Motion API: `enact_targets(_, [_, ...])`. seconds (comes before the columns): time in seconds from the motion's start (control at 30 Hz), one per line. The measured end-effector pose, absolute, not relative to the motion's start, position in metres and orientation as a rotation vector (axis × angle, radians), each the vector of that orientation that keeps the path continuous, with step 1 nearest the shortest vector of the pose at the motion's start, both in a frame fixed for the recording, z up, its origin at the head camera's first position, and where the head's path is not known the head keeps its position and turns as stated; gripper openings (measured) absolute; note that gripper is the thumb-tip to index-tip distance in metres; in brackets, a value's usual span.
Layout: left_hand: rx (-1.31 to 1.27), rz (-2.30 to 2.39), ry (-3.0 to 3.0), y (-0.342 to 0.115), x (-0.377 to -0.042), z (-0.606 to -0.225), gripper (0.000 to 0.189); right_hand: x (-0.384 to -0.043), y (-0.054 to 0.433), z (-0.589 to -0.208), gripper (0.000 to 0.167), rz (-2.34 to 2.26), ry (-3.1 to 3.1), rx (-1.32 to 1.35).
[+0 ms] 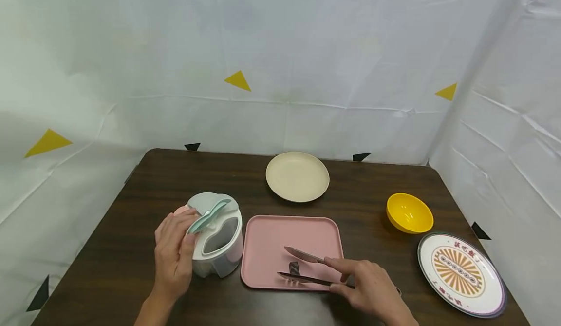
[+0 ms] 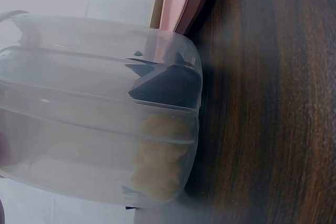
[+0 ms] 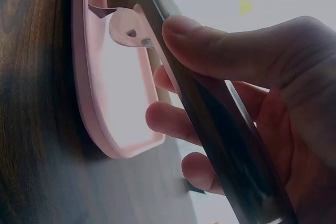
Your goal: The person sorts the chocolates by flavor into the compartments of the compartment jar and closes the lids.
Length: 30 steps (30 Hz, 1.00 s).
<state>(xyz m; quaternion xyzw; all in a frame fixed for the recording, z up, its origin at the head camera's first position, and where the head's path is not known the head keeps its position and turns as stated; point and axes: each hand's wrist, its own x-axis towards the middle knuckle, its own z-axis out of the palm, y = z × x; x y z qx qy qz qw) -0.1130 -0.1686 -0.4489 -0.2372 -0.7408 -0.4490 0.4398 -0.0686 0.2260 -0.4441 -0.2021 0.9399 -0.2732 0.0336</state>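
Note:
My left hand lies over the left side of a round lidded container, its fingers and thumb about the near end of the mint-green handle on top. One curved compartment shows uncovered in the lid. Through the translucent wall, the left wrist view shows yellowish pieces and dark ones. In my right hand are metal tongs, thumb on one arm and fingers on the other. Their tips are spread over a pink tray, around a small dark piece lying there.
A cream plate lies behind the tray. Over on the right are a yellow bowl and a patterned white plate near the table's edge. White sheeting surrounds the dark wooden table.

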Motion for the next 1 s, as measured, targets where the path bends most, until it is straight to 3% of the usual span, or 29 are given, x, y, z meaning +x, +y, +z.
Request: enact_targets(1.0, [-0.592, -1.123, -1.834, -0.1684, -0.1132, -0.4484, 0.026, -0.0703, 0.2235, -0.4446, 0.044, -0.843, 2.993, -0.625])
